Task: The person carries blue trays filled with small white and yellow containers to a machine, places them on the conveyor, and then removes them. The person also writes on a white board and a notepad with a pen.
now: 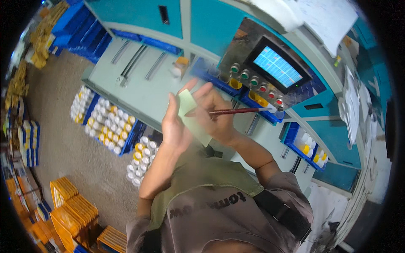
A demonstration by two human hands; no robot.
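My left hand (172, 131) holds a pale green slip of paper (185, 101) in front of my chest, its thumb along the slip's left edge. A slim, dark red pen (238, 111) is pinched in my right hand (222, 125), which is smeared by motion. One end of the pen reaches the slip; the long tapering shaft points right. My right fingers partly cover the slip. Both hands are over the front edge of a pale machine table (130, 80).
A control panel with a lit screen (277, 65) and round buttons rises at the right. Blue bins (297, 141) with white and yellow cylinders line the machine. More filled blue crates (131, 137) stand at the left, orange racks (72, 213) at the lower left.
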